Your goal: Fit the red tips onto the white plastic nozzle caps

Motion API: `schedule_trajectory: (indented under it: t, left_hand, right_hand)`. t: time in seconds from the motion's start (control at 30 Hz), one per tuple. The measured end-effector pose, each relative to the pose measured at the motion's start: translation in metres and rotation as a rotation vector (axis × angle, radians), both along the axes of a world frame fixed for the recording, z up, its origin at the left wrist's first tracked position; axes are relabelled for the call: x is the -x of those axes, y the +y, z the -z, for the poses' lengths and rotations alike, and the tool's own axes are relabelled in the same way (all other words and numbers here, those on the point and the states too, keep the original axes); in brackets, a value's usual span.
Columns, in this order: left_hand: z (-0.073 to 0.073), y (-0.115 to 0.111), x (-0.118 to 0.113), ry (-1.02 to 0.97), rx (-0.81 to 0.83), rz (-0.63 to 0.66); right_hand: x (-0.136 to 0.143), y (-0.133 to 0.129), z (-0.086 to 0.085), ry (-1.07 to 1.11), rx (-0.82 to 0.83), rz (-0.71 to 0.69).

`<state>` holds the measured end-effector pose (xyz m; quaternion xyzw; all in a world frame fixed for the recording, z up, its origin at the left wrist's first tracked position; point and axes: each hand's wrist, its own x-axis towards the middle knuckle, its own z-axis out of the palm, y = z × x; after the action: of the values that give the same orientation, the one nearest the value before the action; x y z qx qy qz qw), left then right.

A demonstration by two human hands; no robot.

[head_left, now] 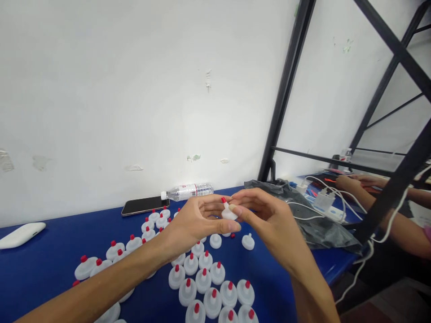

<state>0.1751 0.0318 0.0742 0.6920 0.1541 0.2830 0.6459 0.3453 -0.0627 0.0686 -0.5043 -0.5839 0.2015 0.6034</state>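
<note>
My left hand (205,215) is closed round a white round cap with a red tip (229,213), its thumb under the cap. From the other side my right hand (261,206) pinches the same cap, thumb near the red tip. Below them on the blue table (272,278), many white discs with red tips stand in loose rows, such as one at the front (212,303). Two white discs without red tips lie near my hands, one (248,242) to the right and one (215,241) to the left. A small loose red tip (232,235) lies between them.
A phone (144,206) and a plastic bottle (188,192) lie by the wall. A white device (22,235) is at far left. To the right are a grey plastic bag (316,229), a power strip (332,211) with cables, a black metal frame (286,89) and another person's arms (387,211).
</note>
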Motion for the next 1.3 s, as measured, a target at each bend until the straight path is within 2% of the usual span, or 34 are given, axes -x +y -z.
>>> schedule_trajectory:
  t: [0.13, 0.23, 0.3, 0.43, 0.57, 0.67, 0.73, 0.8, 0.9, 0.97, 1.03, 1.07, 1.1, 1.17, 1.2, 1.3]
  left_hand:
    - [-0.006, -0.001, 0.002, 0.122, -0.242, -0.067]
    - [-0.005, -0.001, 0.004, 0.3, -0.588, -0.194]
    - [-0.001, -0.001, 0.005, 0.359, -0.757, -0.265]
    - [0.003, -0.004, 0.006, 0.379, -0.828, -0.266]
    - [-0.003, -0.01, 0.006, 0.433, -0.777, -0.3]
    - [-0.007, -0.015, 0.006, 0.428, -0.779, -0.332]
    - [-0.012, -0.017, 0.006, 0.408, -0.743, -0.312]
    - [-0.022, -0.019, 0.008, 0.386, -0.586, -0.189]
    - [-0.037, -0.02, 0.012, 0.322, -0.242, 0.139]
    - [-0.041, -0.021, 0.015, 0.344, -0.075, 0.326]
    - [-0.038, -0.024, 0.018, 0.429, -0.051, 0.401]
    - [-0.034, -0.025, 0.018, 0.469, -0.122, 0.36]
    - [-0.029, -0.027, 0.017, 0.496, -0.232, 0.273]
    - [-0.016, -0.028, 0.013, 0.512, -0.506, 0.004]
    - [-0.009, -0.028, 0.01, 0.526, -0.599, -0.077]
    - [0.007, -0.024, 0.0, 0.603, -0.675, -0.138]
  right_hand:
    - [0.004, 0.001, 0.0, -0.092, 0.014, 0.06]
    - [0.007, 0.003, 0.002, -0.349, 0.026, 0.248]
    - [0.009, 0.005, 0.005, -0.522, 0.079, 0.3]
    - [0.012, 0.008, 0.009, -0.659, 0.132, 0.235]
    - [0.01, 0.008, 0.009, -0.639, 0.124, 0.276]
    - [0.01, 0.009, 0.009, -0.573, 0.13, 0.207]
    - [0.013, 0.01, 0.008, -0.453, 0.115, 0.132]
    - [0.017, 0.009, 0.007, -0.283, 0.085, 0.046]
    - [0.015, 0.004, 0.005, -0.047, -0.012, 0.015]
    - [0.0, 0.0, 0.005, 0.084, -0.14, 0.143]
    - [-0.022, -0.003, 0.006, 0.127, -0.205, 0.324]
    - [-0.033, -0.003, 0.007, 0.034, -0.126, 0.388]
    - [-0.043, -0.002, 0.009, -0.149, 0.008, 0.419]
    - [-0.055, 0.003, 0.016, -0.497, 0.259, 0.414]
    - [-0.057, 0.008, 0.02, -0.596, 0.337, 0.398]
    - [-0.052, 0.023, 0.034, -0.662, 0.421, 0.365]
